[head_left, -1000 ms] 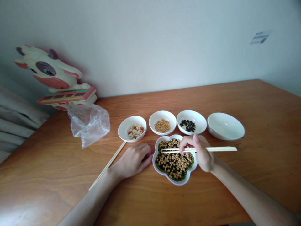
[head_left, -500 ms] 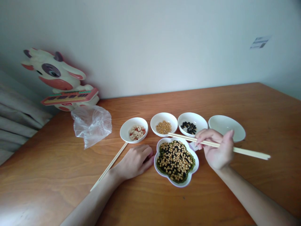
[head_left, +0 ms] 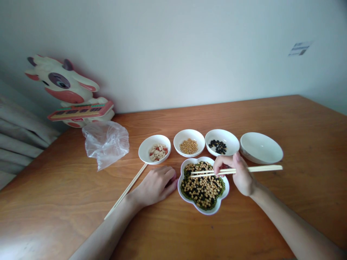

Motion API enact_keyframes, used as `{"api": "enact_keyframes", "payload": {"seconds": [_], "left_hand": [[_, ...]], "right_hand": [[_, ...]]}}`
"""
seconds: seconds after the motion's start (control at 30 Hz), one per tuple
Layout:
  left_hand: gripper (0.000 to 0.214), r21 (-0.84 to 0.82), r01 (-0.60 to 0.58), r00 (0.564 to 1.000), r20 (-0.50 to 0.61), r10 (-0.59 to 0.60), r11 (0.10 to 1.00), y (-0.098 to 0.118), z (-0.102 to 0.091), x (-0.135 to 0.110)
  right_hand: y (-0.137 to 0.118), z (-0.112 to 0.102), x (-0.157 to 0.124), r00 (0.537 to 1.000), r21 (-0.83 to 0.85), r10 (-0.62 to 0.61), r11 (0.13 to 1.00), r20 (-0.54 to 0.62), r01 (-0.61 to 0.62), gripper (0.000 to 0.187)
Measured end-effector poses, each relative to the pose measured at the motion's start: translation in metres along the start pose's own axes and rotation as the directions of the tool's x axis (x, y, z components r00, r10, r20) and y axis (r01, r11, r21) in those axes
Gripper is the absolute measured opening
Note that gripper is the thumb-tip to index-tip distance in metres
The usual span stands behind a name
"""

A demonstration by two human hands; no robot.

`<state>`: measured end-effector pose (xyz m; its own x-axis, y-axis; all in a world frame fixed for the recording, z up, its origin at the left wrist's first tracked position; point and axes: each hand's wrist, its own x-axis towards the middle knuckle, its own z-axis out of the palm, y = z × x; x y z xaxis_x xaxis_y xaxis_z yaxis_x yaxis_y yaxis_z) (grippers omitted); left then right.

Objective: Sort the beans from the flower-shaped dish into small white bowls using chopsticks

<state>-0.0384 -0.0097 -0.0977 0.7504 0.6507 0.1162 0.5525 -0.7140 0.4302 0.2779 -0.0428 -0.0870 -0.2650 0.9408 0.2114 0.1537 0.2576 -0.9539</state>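
A pair of light wooden chopsticks (head_left: 255, 169) is held in my right hand (head_left: 237, 173), its fingers closed around them. Their slightly parted tips are over the left part of a white flower-shaped dish (head_left: 181, 193), filled with mixed yellow, black and green beans. I cannot tell whether a bean is between the tips. My left hand (head_left: 157, 186) rests on the table, fingers curled in a loose fist, thumb side close by the dish's left rim. Behind the dish stand a bowl of yellow beans (head_left: 189, 146) and a bowl of black beans (head_left: 218, 147).
A bowl of pale flat seeds (head_left: 158, 153) stands on the left, an empty white bowl (head_left: 261, 148) on the right. Another pair of chopsticks (head_left: 127, 189) lies partly under my left forearm. A clear plastic bag (head_left: 107, 144) and a cow-shaped toy keyboard (head_left: 81, 110) sit at the back left.
My right hand has moved left and toward me, bringing the chopstick tips from the yellow-bean bowl's near rim to over the flower-shaped dish. The tips have parted slightly. My left hand stays put.
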Motion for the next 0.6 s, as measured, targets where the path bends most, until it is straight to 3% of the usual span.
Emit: {"api": "enact_keyframes", "payload": {"seconds": [0.6], "left_hand": [[0.025,0.014,0.010,0.999,0.031,-0.010,1.000,-0.0015,0.0008,0.0003]], "right_hand": [[-0.0049,0.0047,0.0018,1.000,-0.040,-0.002,0.999,-0.031,0.001,0.081]]}}
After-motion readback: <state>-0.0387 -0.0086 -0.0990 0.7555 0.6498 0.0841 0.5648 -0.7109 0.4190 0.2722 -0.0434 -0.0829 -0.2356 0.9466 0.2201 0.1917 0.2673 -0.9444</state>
